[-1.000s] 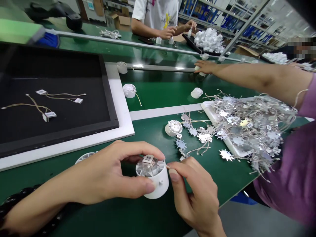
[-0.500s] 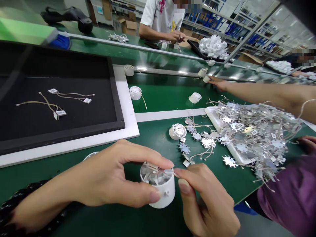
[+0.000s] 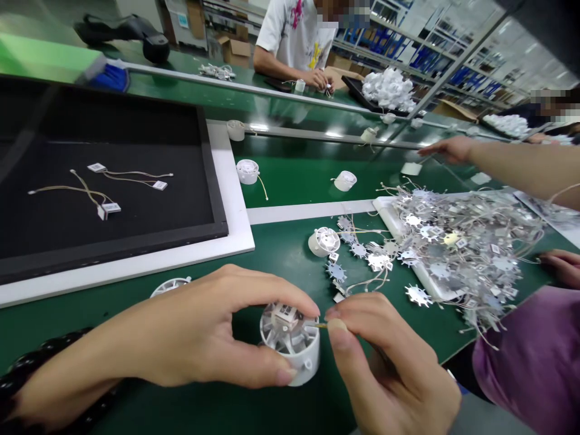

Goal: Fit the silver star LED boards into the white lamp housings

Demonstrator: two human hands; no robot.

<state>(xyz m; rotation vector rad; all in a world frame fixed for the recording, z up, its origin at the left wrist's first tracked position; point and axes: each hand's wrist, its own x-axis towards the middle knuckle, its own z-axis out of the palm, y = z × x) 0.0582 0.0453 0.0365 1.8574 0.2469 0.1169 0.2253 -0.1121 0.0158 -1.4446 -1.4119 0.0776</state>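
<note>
Far L we noted the black tray [image 3: 214, 187] w/ wired chips [image 3: 109, 208] lying in it. L hand [image 3: 199, 338]: thumb & index curled round the white housing [image 3: 298, 345], grasping its sides nr the rim; other fingers hidden, cdn't tell abt those. Housing sat low centre over the green bench [image 3: 281, 249], finned face up; contact w/ bench unclear. Sq. chip [image 3: 286, 313] lay amid the fins, just beside L index. Our read: step = drawing the thin wire [image 3: 321, 325] out at housing's R edge; over rim or thru a notch, cdn't tell. To do it well, we reckoned L grip had to be firm w/o squashing the rim, index guarding chip agst lifting. R hand [image 3: 403, 362]: thumb & index pinched the wire close to the rim; rest folded, partly hidden. Best pull, we judged: slow, straight, no kinks, easing off at any snag. Farther R, heaped star plates [image 3: 475, 241] w/ loose leads; our wire was best kept clear of them.
</note>
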